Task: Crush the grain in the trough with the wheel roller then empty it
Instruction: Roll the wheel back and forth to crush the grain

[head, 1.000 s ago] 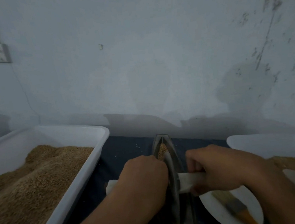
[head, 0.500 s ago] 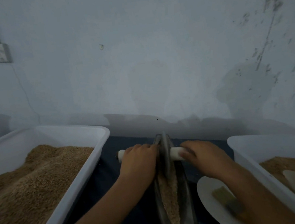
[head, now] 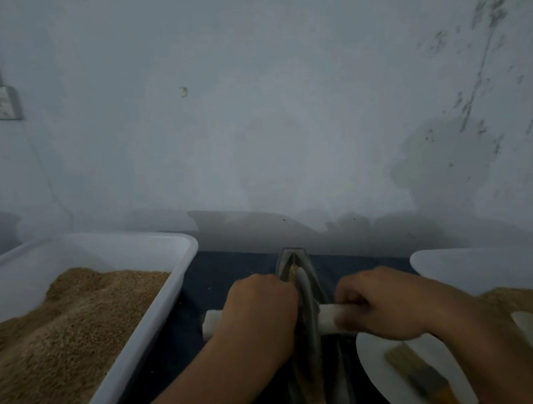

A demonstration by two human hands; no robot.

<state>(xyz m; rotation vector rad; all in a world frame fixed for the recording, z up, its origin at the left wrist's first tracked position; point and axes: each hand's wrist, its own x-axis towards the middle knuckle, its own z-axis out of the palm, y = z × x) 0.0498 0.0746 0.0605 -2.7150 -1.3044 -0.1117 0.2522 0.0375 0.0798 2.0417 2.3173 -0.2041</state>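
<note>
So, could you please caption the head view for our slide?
Both hands, left and right, grip the roller in the grain trough between two tubs.

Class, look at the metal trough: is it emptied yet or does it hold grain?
It holds grain. Brown grain shows inside the trough beyond the wheel roller, and more lies nearer the camera.

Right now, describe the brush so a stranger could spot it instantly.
Start at the metal trough in the middle, then look right to the white plate beside it. The brush lies flat on that plate, under the right hand. It alone has dark bristles and an orange handle.
</note>
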